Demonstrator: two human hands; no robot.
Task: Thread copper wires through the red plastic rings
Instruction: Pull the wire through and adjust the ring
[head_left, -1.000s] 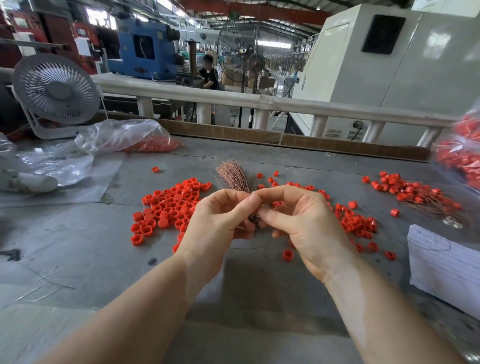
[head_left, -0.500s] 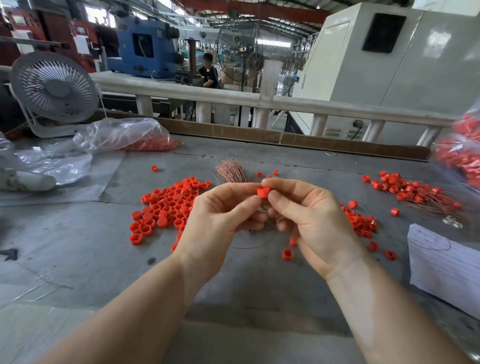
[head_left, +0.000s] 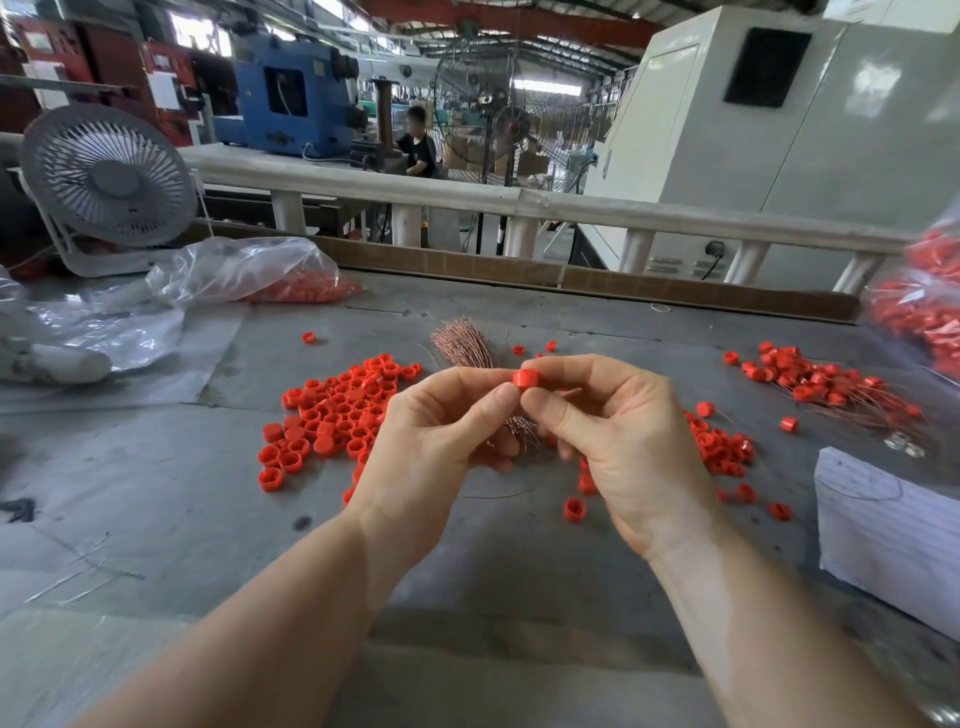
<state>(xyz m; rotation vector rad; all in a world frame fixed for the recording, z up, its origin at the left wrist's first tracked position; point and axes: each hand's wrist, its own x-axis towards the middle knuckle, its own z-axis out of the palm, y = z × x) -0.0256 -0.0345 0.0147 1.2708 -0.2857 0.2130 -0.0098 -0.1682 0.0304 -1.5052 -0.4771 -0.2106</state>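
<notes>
Red ring, pinched between our right hand and left hand, above the copper wire bundle on the counter. Step, we judge: threading; next needs a wire end steered through its bore.

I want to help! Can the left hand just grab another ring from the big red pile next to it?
Probably not right now. The left hand is busy pinching the red ring together with the right hand. The pile of rings lies uncovered right beside it, so once it lets go, likely yes.
</notes>
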